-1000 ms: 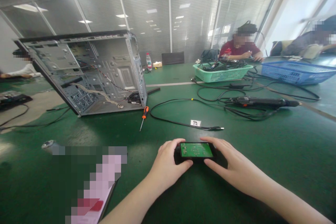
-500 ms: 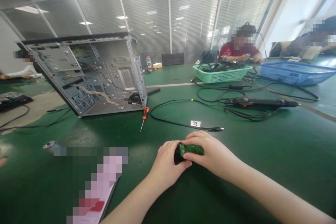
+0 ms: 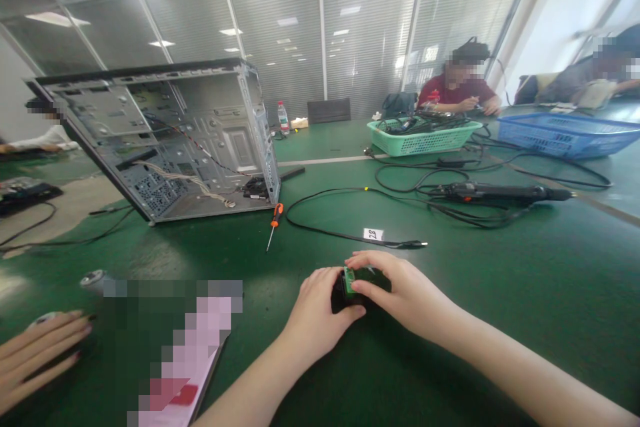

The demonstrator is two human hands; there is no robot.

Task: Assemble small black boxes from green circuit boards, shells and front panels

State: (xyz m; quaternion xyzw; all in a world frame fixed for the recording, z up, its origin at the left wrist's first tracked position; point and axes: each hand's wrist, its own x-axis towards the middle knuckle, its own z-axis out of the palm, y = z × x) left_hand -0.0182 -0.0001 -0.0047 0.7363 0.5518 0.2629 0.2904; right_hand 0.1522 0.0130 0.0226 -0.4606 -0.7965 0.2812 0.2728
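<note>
Near the front middle of the green table, my left hand (image 3: 320, 307) is closed around a small black part (image 3: 339, 297), mostly hidden by the fingers. My right hand (image 3: 393, 283) pinches a small green circuit board (image 3: 349, 279) between thumb and fingertips, right beside the black part. The board is seen nearly edge-on, with a strip of its green face showing. Beyond the hands lie a black cable (image 3: 345, 236) with a metal-tipped plug and a white label (image 3: 373, 234). An orange and black screwdriver (image 3: 277, 215) rests farther back.
An open computer case (image 3: 240, 140) stands at the left rear. Green (image 3: 425, 141) and blue (image 3: 565, 137) baskets and a black power tool (image 3: 505, 194) are at the right. Another person's hand (image 3: 45, 353) is at the left edge, near a pink item (image 3: 200, 347).
The green board has turned in my right hand, showing less of its face. Another person's hand has come farther in from the left. My left hand has hardly moved.
</note>
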